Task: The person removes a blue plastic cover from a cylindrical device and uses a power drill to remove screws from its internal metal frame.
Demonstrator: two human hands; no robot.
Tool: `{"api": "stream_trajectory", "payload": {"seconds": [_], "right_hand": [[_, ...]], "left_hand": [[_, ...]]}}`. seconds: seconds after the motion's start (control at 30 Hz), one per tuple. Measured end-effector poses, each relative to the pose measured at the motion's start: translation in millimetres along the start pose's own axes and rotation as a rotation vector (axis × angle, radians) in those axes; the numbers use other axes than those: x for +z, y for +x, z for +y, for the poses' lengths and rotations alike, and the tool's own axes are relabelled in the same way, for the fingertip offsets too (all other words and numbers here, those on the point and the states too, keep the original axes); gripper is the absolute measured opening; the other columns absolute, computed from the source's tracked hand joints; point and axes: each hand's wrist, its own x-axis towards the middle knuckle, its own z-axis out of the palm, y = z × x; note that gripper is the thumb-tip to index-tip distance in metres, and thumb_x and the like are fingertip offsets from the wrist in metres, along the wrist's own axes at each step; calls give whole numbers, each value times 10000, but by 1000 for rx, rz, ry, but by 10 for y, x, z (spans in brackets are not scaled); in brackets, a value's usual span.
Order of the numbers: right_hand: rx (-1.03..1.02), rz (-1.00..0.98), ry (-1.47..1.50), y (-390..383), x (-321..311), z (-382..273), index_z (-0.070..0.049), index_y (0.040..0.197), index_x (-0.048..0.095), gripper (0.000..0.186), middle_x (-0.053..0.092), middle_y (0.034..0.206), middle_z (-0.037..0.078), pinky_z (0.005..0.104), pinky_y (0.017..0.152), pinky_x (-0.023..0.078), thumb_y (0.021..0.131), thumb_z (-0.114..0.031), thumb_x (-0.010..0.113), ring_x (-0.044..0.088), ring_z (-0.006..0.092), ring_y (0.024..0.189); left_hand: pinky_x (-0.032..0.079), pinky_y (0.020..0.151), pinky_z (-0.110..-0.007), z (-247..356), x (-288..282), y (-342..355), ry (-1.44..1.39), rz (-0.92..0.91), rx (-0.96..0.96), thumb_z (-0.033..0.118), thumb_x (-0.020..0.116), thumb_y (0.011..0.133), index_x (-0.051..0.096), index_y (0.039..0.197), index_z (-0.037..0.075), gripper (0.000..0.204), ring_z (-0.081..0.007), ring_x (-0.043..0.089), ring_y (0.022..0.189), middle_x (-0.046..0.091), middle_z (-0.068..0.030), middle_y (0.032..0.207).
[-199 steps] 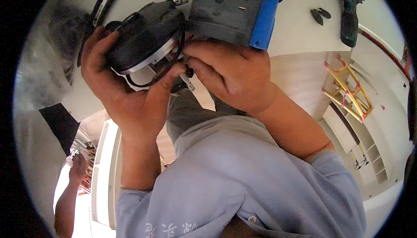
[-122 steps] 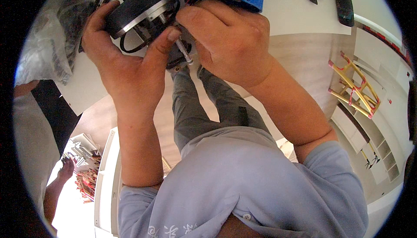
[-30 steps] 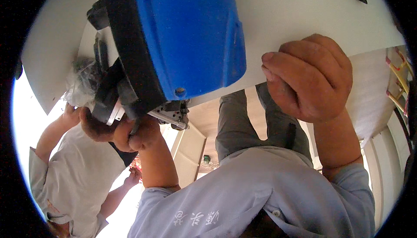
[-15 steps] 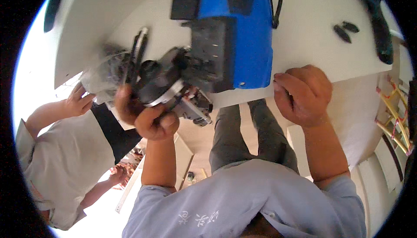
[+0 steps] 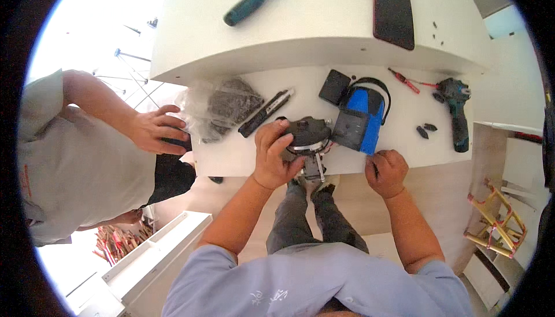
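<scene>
As left hand (image 5: 270, 156) holds one device (image 5: 309, 132), one phone (image 5: 393, 12)

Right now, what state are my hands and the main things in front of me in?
Left hand: closed around black round device.
Right hand: curled, unclear whether holding anything.
Blue-and-black unit: resting beside right hand.
Clear bag: crumpled, something dark inside.
Phone: lying flat, upper face dark.
Screwdriver: lying, unheld.
Power tool: lying, unheld.

Green-handled screwdriver (image 5: 252, 4) and dark phone (image 5: 393, 13) on the upper white board (image 5: 326, 13), power drill (image 5: 458, 119) farther right
</scene>
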Motion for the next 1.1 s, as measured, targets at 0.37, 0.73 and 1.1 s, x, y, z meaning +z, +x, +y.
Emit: {"api": "stream_trajectory", "payload": {"seconds": [0.37, 0.73, 1.1], "right_hand": [[278, -70, 32, 39, -30, 12, -53, 848, 681, 87, 688, 828, 124, 397, 652, 546, 812, -120, 723, 672, 312, 723], [599, 68, 95, 185, 134, 160, -12, 907, 672, 143, 686, 795, 136, 358, 694, 535, 957, -141, 640, 674, 264, 723], [489, 31, -44, 206, 147, 34, -70, 897, 668, 44, 700, 919, 136, 447, 730, 546, 889, -114, 664, 682, 367, 804]], "left_hand": [[384, 1129, -532, -28, -49, -29, -136, -76, -269, 188, 831, 724, 431, 1426, 33, 823, -443, 481, 1326, 487, -259, 1462], [351, 1144, -510, -89, -92, 109, -246, -186, -351, 174, 761, 732, 467, 1459, 39, 796, -422, 498, 1300, 542, -217, 1410], [384, 1109, -527, -87, -162, 142, -271, -166, -284, 167, 745, 754, 464, 1431, 42, 743, -439, 511, 1274, 563, -217, 1377]]}}
